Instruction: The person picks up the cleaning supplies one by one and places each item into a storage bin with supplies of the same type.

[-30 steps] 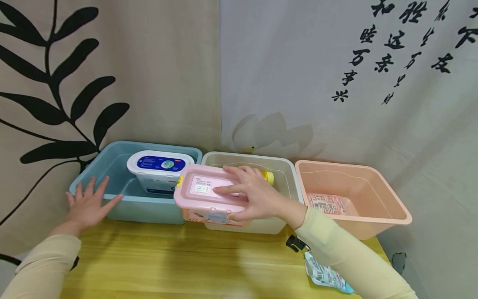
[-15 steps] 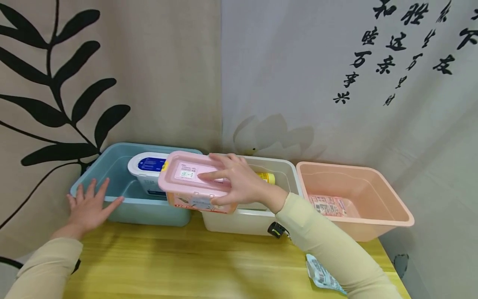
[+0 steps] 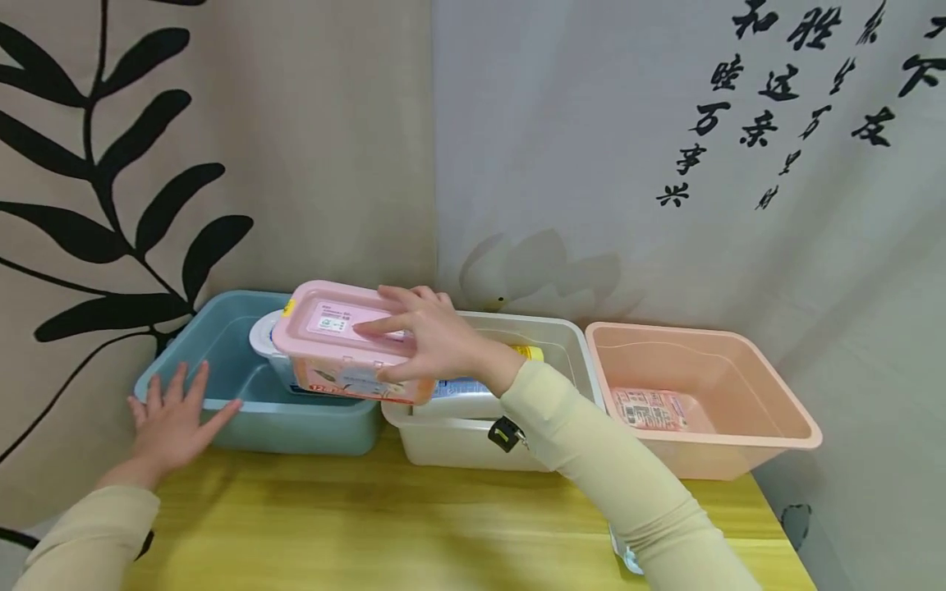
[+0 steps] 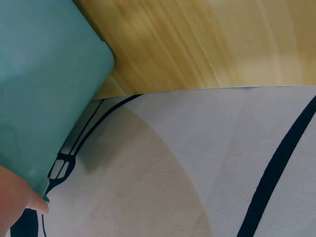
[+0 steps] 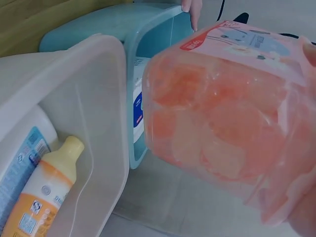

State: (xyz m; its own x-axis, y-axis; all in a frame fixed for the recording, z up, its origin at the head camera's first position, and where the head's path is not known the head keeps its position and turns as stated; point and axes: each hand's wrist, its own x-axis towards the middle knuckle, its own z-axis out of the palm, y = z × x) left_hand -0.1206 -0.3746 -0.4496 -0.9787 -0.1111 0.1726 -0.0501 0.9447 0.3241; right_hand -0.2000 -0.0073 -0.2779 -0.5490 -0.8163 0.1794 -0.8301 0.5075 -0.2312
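My right hand (image 3: 436, 341) grips a pink lidded plastic box (image 3: 336, 328) from above, thumb on its front and fingers over the lid. The box is held slightly tilted over the right part of the blue bin (image 3: 259, 431). In the right wrist view its clear side shows round pink and whitish contents. Below it in the bin, mostly hidden, stands a white tub (image 3: 264, 335) with a blue label (image 5: 138, 106). My left hand (image 3: 170, 423) rests with spread fingers on the blue bin's front left rim.
A white bin (image 3: 473, 447) in the middle holds an orange-and-white bottle (image 5: 44, 192) and a white bottle with a blue label (image 5: 27, 143). The peach bin (image 3: 709, 455) at right holds a pink packet (image 3: 650, 408). A light blue packet (image 3: 624, 554) lies on the wooden table (image 3: 332, 525).
My right hand has carried the pink box left and slightly up, from over the white bin's edge to over the blue bin, covering the white tub. My left hand stays in place.
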